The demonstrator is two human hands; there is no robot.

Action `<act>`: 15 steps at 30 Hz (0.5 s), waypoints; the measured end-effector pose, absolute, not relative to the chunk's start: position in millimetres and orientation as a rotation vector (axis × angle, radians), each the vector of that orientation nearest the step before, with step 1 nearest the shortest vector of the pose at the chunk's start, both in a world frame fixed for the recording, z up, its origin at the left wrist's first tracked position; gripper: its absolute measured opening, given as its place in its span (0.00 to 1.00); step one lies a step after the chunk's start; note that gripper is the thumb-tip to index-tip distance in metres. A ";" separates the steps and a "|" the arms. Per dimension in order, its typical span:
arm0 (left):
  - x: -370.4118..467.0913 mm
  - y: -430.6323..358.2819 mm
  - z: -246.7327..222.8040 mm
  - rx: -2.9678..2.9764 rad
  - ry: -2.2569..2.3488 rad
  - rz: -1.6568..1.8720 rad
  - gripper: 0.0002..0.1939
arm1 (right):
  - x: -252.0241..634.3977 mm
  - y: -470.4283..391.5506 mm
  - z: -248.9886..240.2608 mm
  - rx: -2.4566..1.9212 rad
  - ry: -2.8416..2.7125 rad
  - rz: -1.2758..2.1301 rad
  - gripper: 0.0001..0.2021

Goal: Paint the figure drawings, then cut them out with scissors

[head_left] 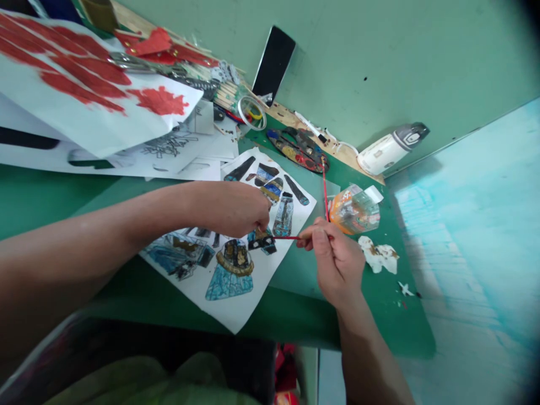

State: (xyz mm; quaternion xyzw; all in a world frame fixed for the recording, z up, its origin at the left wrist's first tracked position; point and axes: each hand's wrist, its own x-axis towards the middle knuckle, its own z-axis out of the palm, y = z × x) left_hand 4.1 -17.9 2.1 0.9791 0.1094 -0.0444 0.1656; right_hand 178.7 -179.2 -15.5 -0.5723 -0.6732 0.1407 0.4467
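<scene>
In my right hand [337, 259] a thin red-handled paintbrush [287, 237] is pinched between thumb and fingers. Its tip meets a small black and gold painted shape [262, 243] on the white sheet [236, 315]. My left hand [236, 208] rests over the middle of that sheet, its fingers curled down beside the same shape; what they hold, if anything, is hidden. Around it are several painted shapes, among them a blue and gold skirt-like one [231, 281] and a blue bottle-like one [283, 215].
Beyond the sheet lies a paint-smeared palette [297, 151], with a second red brush [324, 188] leaning on it. A clear plastic cup with orange print [352, 211] and crumpled tissue [377, 254] are at right. A phone [274, 64] and a white bottle [390, 149] stand along the wall.
</scene>
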 end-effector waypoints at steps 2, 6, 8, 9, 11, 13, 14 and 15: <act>4.4 -17.7 3.1 2.806 0.268 -0.237 0.20 | 179.5 -179.4 -15.2 -1.440 -1.642 0.317 0.13; 5.1 -17.1 5.1 2.801 0.252 -0.317 0.22 | 180.2 -179.3 -13.6 -1.474 -1.635 0.289 0.14; 5.2 -17.2 5.4 2.799 0.253 -0.321 0.23 | 179.9 -178.6 -13.2 -1.478 -1.639 0.292 0.14; 5.2 -17.3 5.5 2.800 0.254 -0.323 0.23 | 179.8 -178.2 -13.2 -1.480 -1.641 0.293 0.14; 5.2 -17.6 5.3 2.798 0.256 -0.318 0.22 | 179.6 -177.7 -13.4 -1.484 -1.651 0.295 0.14; 5.1 -17.6 4.7 2.787 0.269 -0.299 0.22 | 179.8 -178.0 -13.5 -1.491 -1.665 0.300 0.14; 5.0 -17.5 4.3 2.777 0.274 -0.283 0.21 | 179.9 -178.4 -13.5 -1.494 -1.672 0.303 0.14; 5.0 -17.3 4.0 2.767 0.275 -0.262 0.20 | 180.1 -179.0 -13.2 -1.497 -1.676 0.309 0.14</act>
